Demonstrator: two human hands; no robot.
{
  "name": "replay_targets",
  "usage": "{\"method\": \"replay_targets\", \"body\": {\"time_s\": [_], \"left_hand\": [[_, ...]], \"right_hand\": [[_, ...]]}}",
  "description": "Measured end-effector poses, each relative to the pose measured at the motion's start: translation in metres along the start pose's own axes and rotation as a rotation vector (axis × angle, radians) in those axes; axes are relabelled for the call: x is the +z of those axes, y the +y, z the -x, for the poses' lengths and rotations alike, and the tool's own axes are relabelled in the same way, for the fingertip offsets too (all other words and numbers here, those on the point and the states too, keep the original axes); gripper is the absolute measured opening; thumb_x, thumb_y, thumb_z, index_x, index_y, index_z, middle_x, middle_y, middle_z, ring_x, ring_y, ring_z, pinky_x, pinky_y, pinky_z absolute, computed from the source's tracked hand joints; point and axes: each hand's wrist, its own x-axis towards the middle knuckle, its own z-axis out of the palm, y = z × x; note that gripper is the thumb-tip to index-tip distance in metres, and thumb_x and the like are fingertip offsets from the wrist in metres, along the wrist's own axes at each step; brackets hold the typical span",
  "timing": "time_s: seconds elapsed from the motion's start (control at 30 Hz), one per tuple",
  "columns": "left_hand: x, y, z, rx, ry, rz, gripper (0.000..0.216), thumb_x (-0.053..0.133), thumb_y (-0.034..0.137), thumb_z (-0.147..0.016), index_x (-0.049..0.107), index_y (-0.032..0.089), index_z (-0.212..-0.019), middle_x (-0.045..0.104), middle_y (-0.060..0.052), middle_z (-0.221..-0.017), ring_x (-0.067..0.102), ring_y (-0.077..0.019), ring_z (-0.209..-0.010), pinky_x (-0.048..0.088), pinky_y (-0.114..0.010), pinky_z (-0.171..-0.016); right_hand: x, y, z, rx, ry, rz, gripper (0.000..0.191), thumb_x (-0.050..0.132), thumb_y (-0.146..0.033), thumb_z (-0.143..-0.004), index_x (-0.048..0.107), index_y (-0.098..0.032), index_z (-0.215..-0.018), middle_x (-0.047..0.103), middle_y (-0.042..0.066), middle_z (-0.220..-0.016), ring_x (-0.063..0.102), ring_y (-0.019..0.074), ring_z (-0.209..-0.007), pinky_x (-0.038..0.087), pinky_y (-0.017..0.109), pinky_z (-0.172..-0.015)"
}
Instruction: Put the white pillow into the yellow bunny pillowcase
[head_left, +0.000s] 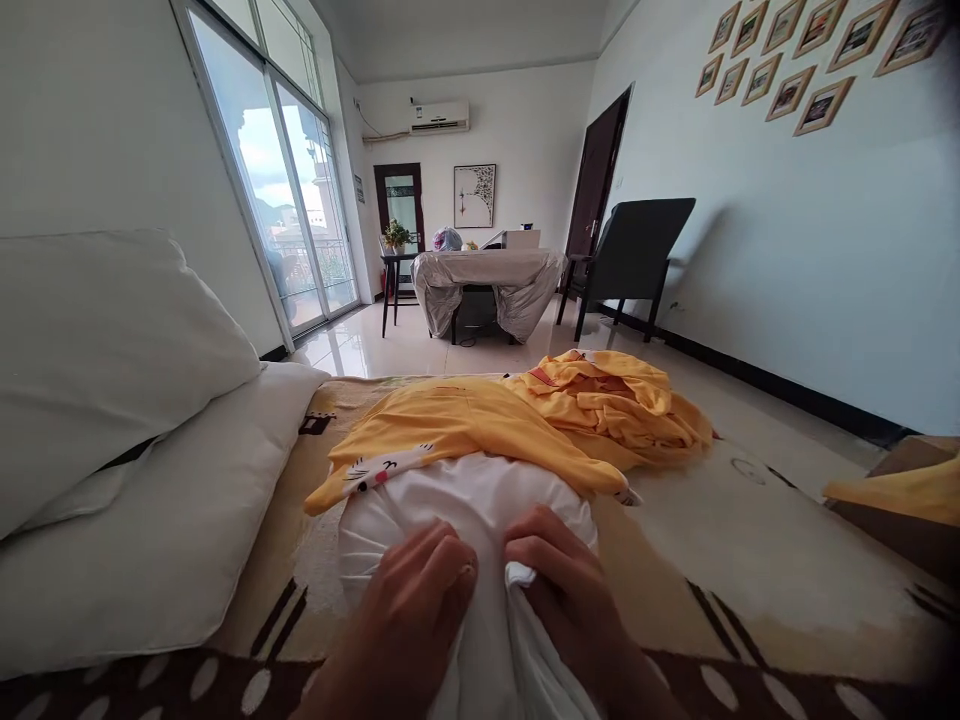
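Note:
A white pillow (469, 490) lies in front of me, its far end covered by a yellow pillowcase (465, 415) with a printed cartoon face and two pointed corners. My left hand (424, 590) is closed on the near part of the pillow, fingers curled into the white fabric. Beside it, my right hand (559, 565) also grips the pillow, with a fold of white cloth bunched under the fingers. Both hands are nearer to me than the pillowcase and apart from it. The pillow's nearest end is partly hidden by my hands and forearms.
Beyond the pillow lies a crumpled heap of yellow cloth (622, 405). Two white pillows (150, 510) are stacked at left on the patterned blanket (720, 530). At the right edge stands a cardboard box (892, 540) with yellow cloth over it. A covered table (487, 265) and dark chair (637, 250) stand farther back.

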Motion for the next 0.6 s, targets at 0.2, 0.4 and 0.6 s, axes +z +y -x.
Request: {"method": "replay_targets", "body": {"time_s": [0.2,0.4,0.6], "left_hand": [[0.021,-0.006,0.006,-0.229,-0.023,0.024,0.045,0.034,0.046,-0.096,0.05,0.018,-0.065,0.053,0.002,-0.057,0.048,-0.0113,-0.055,0.035,-0.024,-0.056],[0.023,-0.006,0.002,-0.071,0.016,0.004,0.04,0.041,0.035,-0.095,0.039,0.017,-0.059,0.047,0.004,-0.052,0.042,-0.0071,-0.049,0.03,-0.021,-0.053],[0.024,-0.011,0.004,-0.174,0.006,0.0,0.04,0.042,0.027,-0.094,0.038,0.016,-0.056,0.043,0.005,-0.05,0.039,-0.0065,-0.048,0.029,-0.021,-0.054]], "right_hand": [[0.017,0.0,0.005,0.021,-0.113,0.148,0.023,0.036,-0.018,-0.094,0.05,-0.019,-0.077,0.055,0.002,-0.074,0.046,0.0144,-0.072,0.035,0.029,-0.07],[0.019,-0.001,0.006,0.03,-0.103,0.148,0.025,0.035,-0.021,-0.096,0.05,-0.019,-0.076,0.055,0.002,-0.073,0.046,0.0146,-0.072,0.036,0.029,-0.068],[0.013,-0.002,0.003,0.057,-0.039,0.188,0.016,0.044,-0.018,-0.092,0.053,-0.02,-0.079,0.059,0.003,-0.078,0.052,0.0154,-0.076,0.043,0.029,-0.07]]}}
